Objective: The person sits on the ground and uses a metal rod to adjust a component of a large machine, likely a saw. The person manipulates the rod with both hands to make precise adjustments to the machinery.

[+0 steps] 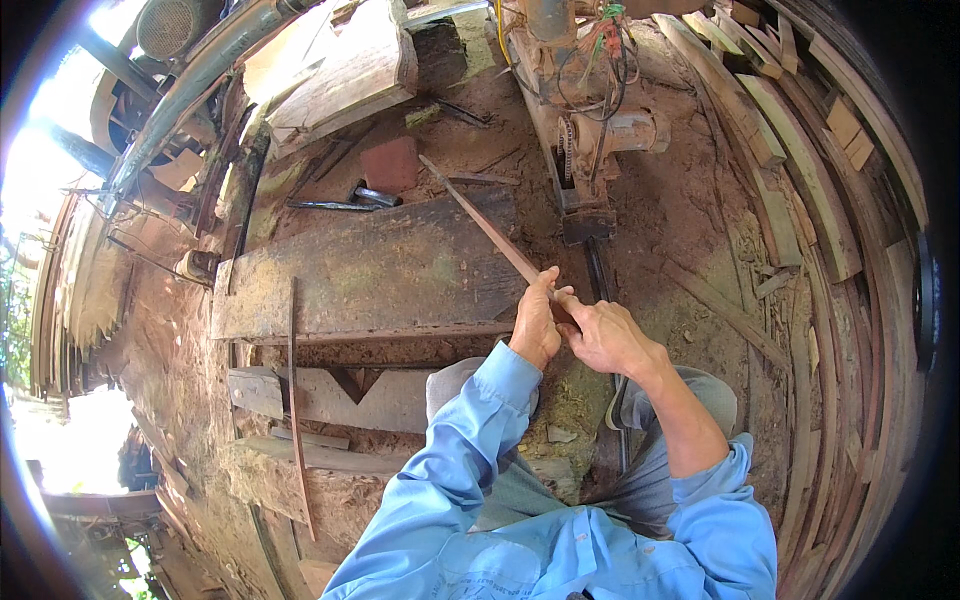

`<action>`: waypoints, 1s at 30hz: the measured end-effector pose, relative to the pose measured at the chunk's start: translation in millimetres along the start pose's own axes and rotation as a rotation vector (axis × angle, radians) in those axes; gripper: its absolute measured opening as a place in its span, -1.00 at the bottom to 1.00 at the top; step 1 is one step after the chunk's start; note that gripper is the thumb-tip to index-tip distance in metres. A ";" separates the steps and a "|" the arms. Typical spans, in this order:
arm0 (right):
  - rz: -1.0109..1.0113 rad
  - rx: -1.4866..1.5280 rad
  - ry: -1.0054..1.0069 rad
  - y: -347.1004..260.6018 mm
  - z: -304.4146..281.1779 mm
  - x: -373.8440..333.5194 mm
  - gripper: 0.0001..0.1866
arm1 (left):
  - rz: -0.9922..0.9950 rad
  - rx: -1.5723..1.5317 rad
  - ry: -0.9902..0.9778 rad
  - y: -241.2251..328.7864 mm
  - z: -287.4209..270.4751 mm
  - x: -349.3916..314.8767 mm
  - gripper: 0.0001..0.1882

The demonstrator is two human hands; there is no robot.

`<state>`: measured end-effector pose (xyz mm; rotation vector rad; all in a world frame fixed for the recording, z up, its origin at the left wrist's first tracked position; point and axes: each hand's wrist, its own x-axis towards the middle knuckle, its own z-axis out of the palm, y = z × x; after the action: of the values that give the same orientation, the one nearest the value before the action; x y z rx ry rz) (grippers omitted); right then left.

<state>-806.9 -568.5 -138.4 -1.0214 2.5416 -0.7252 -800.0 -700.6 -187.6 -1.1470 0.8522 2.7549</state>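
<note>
Strip (490,232): long, narrow, brown, wooden-looking; it slanted from your hands near mid-frame toward the upper centre. Its far tip appeared beside the reddish block (390,163); you could not tell from this view how high it stood.
Left hand (536,318): centre of the frame, fingers pinching the strip near its lower end.
Right hand (608,335): just right of the left one, knuckles up, fingers curled about the strip close to that same end. Exact finger contact underneath was hidden.
Weight: probably light, though with both hands at one end the far length likely felt tip-heavy.
Stiffness: it looked straight and rigid; being so slender, it likely had some whip toward the tip.
Surface: seemed dry, so slipping was unlikely; splinters along the edges were the likelier nuisance.
Fragility: a sideways knock or hard bend could probably have snapped it.
Best hold: one hand near the low end, the other farther up the shaft, would have steadied it for you.
Nearby: broad plank (370,265) left of centre, hammer (378,197) beyond its upper edge, second thin strip (296,400) lying across the boards at lower left.
</note>
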 end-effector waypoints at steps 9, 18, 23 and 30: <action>0.001 -0.001 -0.005 -1.2 -1.9 -0.4 -0.63 | -0.010 0.024 0.014 1.1 -0.3 -0.1 -0.70; 0.003 0.003 -0.013 -2.3 -2.9 -0.2 -0.64 | 0.002 0.014 0.005 0.0 -0.8 0.2 -0.69; -0.029 -0.019 -0.005 1.2 -0.7 -0.1 -0.65 | -0.005 0.012 0.001 -0.7 -3.4 4.8 -0.68; -0.022 -0.022 -0.007 -2.2 -4.2 -0.9 -0.61 | -0.002 0.028 0.012 -1.6 -3.7 7.2 -0.69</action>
<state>-806.9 -567.8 -133.6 -1.0593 2.5413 -0.6996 -802.4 -702.3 -195.3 -1.1600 0.8872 2.7289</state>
